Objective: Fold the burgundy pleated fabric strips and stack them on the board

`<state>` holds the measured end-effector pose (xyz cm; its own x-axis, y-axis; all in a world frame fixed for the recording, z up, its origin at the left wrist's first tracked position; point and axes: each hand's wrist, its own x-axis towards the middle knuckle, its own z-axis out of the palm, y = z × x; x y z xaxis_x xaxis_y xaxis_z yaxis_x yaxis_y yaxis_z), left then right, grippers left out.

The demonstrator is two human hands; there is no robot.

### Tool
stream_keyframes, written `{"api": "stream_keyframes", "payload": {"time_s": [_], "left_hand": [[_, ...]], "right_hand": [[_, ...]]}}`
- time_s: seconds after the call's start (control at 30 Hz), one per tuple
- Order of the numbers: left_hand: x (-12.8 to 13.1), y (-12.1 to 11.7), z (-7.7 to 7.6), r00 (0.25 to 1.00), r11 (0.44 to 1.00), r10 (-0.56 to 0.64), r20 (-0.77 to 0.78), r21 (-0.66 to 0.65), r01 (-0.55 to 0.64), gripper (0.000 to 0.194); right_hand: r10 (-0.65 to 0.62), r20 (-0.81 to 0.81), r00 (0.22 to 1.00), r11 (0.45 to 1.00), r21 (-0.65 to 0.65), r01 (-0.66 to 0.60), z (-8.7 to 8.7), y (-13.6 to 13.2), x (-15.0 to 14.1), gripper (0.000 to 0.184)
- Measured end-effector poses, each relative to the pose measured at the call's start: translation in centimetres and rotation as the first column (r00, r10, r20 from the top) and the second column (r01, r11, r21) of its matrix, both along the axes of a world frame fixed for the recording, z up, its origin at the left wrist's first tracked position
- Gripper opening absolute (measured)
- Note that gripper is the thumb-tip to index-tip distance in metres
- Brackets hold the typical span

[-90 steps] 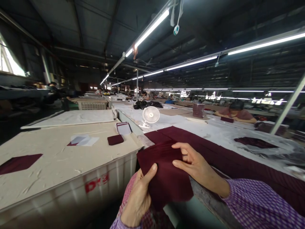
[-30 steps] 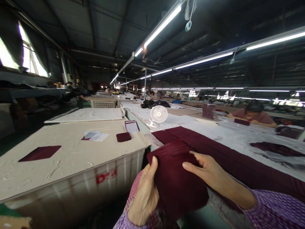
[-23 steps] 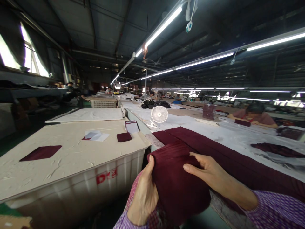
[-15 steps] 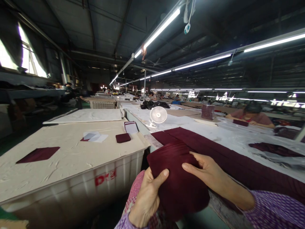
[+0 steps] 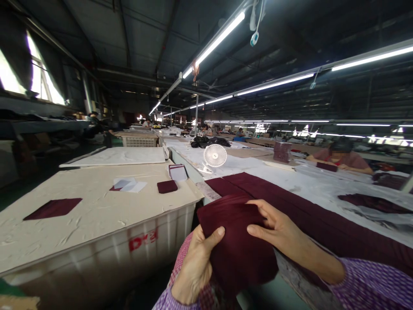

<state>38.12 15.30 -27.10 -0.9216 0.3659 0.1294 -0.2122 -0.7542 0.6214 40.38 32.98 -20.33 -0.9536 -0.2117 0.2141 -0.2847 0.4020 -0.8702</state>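
Note:
A maroon fabric piece (image 5: 241, 254) hangs between my hands in front of me, its top edge folded over. My left hand (image 5: 201, 254) grips its left side, thumb on the near face and fingers behind. At the upper right edge, my right hand (image 5: 277, 228) pinches the cloth, thumb in front and fingertips at the back. Beyond it, a long spread of maroon cloth (image 5: 290, 215) lies along the white-covered worktable (image 5: 309, 181). Whether the held piece is one layer or more, I cannot tell.
To the left, a cream-topped bin (image 5: 97, 224) carries a flat maroon piece (image 5: 53, 209), pale sheets (image 5: 129, 185), a small maroon square (image 5: 167, 186) and a white-and-maroon stack (image 5: 177, 172). A white fan (image 5: 214, 156) stands on the worktable. A person (image 5: 342, 157) works at the right.
The fabric's lower part has swung slightly left and up. My right fingers have slid a little left along the top edge, while my left hand has shifted slightly left.

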Motion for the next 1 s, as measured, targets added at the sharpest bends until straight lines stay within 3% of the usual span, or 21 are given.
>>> {"api": "stream_keyframes", "payload": {"time_s": [0.13,0.37,0.57,0.73,0.9,1.0], "left_hand": [[-0.1,-0.2,0.2,1.0,1.0,-0.009,0.01,0.028,0.009,0.029],[0.0,-0.4,0.0,0.997,0.998,-0.047,-0.057,-0.051,0.044,0.022],[0.1,-0.7,-0.1,0.994,0.992,-0.074,-0.084,-0.108,0.065,0.019],[0.0,-0.7,0.2,0.999,0.998,-0.008,-0.036,-0.06,0.006,0.018],[0.0,-0.5,0.3,1.0,1.0,0.015,-0.018,0.002,-0.015,0.02],[0.0,-0.5,0.2,1.0,1.0,0.018,-0.007,0.004,-0.018,0.021]], "right_hand": [[-0.047,-0.03,0.998,0.999,-0.015,0.047,-0.1,-0.1,0.2,0.051],[-0.014,-0.152,0.988,0.994,0.105,0.03,-0.1,0.3,0.0,0.029],[0.011,-0.016,1.0,1.0,0.01,-0.01,-0.1,0.3,-0.1,0.034],[0.053,0.1,0.994,0.996,-0.077,-0.045,-0.1,-0.2,0.1,0.042],[0.084,0.082,0.993,0.995,-0.063,-0.079,-0.8,-0.4,0.1,0.032],[-0.022,0.009,1.0,0.999,-0.032,0.022,-1.0,-0.2,-0.1,0.04]]}}
